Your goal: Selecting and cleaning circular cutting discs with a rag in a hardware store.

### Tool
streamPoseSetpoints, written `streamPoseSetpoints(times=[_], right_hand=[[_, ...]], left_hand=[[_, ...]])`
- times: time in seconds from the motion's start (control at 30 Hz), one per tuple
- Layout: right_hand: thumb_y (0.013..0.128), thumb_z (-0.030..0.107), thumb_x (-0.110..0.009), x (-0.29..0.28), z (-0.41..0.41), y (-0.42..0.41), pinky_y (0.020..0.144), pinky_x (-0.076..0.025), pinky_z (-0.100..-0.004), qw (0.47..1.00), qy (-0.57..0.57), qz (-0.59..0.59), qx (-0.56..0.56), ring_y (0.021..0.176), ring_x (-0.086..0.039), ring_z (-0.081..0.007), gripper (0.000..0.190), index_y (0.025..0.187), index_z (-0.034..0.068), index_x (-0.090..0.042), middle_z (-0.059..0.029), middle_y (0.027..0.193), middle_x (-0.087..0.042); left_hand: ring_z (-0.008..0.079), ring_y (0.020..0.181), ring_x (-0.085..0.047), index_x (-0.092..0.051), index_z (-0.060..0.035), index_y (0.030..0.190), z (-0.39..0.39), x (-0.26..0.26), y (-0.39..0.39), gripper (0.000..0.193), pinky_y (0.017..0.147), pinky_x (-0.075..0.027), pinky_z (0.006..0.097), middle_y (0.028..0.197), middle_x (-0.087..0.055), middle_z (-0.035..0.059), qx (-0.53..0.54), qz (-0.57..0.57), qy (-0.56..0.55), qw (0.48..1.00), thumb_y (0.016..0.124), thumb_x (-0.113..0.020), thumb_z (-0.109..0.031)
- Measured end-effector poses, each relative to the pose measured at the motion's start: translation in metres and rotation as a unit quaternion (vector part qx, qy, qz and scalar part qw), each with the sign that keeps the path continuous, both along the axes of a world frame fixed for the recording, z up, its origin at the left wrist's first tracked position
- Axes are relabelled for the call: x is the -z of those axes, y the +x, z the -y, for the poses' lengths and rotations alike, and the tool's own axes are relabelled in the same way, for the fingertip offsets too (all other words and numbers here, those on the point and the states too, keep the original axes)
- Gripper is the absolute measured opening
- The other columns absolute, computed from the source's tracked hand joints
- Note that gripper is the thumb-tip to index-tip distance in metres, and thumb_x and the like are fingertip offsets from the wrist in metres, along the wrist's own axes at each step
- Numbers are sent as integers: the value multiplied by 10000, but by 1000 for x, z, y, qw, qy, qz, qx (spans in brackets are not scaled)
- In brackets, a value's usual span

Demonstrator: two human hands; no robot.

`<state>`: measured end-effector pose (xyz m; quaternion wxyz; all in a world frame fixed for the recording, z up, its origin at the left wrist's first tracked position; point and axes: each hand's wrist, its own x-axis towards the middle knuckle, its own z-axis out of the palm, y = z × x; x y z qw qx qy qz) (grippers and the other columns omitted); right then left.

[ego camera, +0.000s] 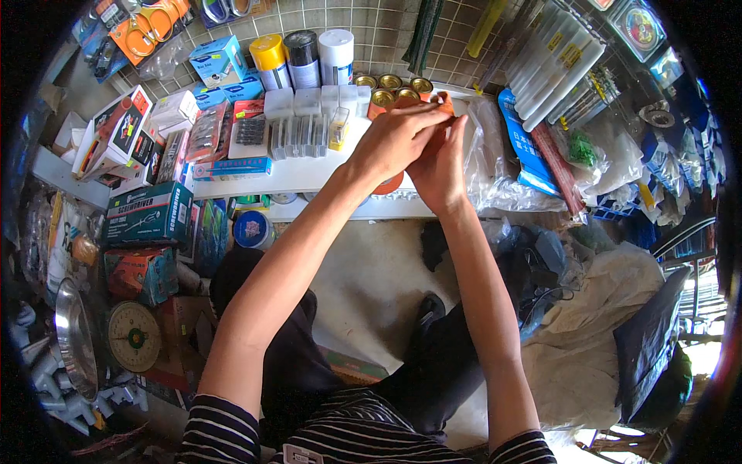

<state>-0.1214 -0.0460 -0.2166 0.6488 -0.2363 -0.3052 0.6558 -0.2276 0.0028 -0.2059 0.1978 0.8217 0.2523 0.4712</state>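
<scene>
Both my hands are together over the back right of the white shelf. My left hand [394, 136] reaches across with its fingers on an orange object [445, 104], whose kind I cannot tell. My right hand [442, 168] is raised against its other side, palm inward, and the two hands hide most of it. Several small round cans [389, 81] with gold-coloured lids and orange sides stand just behind my left hand. A flat orange-red disc [388, 184] lies partly under my hands near the shelf's front edge. Clear plastic boxes [298, 133] stand to the left.
Three spray cans [302, 58] stand before a wire grid. Packaged drill bits [250, 130] and a screwdriver box [149, 213] are at left, above a dial scale [134, 336]. Clear plastic bags [490, 151] and a blue package [524, 145] crowd the right. A blue-lidded tub [252, 229] sits below the shelf.
</scene>
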Motion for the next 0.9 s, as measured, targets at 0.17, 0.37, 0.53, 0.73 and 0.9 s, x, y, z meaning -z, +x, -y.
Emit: streamPoseSetpoints(times=[0.17,0.37,0.53,0.73,0.9], right_hand=[[969,770,-230,9,-13,25,1097,-426,-452,997,13,-55,57,1254,-561,-279,871,1393,58,-499,-121,1372,-575],[1041,635,-214,-9,-10,27,1113,-413,-473,987,-47,-99,115,1245,-568,-312,749,1396,41,-501,-150,1342,-595],[1077,502,-222,-13,-9,39,1140,-382,-465,993,31,-88,68,1282,-542,-307,634,1424,29,-460,-161,1378,-569],[1078,490,-246,-17,-1,21,1147,-379,-463,994,-3,-61,89,1317,-523,-285,600,1426,58,-474,-131,1411,-555],[1085,505,-245,-15,5,7,1123,-418,-481,996,-28,-19,78,1313,-532,-271,592,1436,84,-469,-107,1404,-564]], left_hand=[[243,1118,-684,-721,-99,1204,16,-4,6,264,987,-524,343,1198,-718,91,55,-22,-33,998,955,-637,-129],[302,967,-710,-711,-105,1174,18,-3,-4,265,849,-572,387,1097,-733,99,57,-17,7,998,921,-633,-118],[307,1030,-705,-721,-93,1185,12,-8,-12,261,883,-563,377,1138,-720,143,-19,-36,-17,999,942,-654,-163],[340,950,-685,-719,-69,1171,-2,-7,-20,249,827,-551,395,1068,-724,143,-110,-45,60,991,937,-644,-110],[344,977,-659,-681,-40,1218,-6,-12,-18,293,855,-538,405,1061,-646,147,-145,-15,1,989,933,-622,-72]])
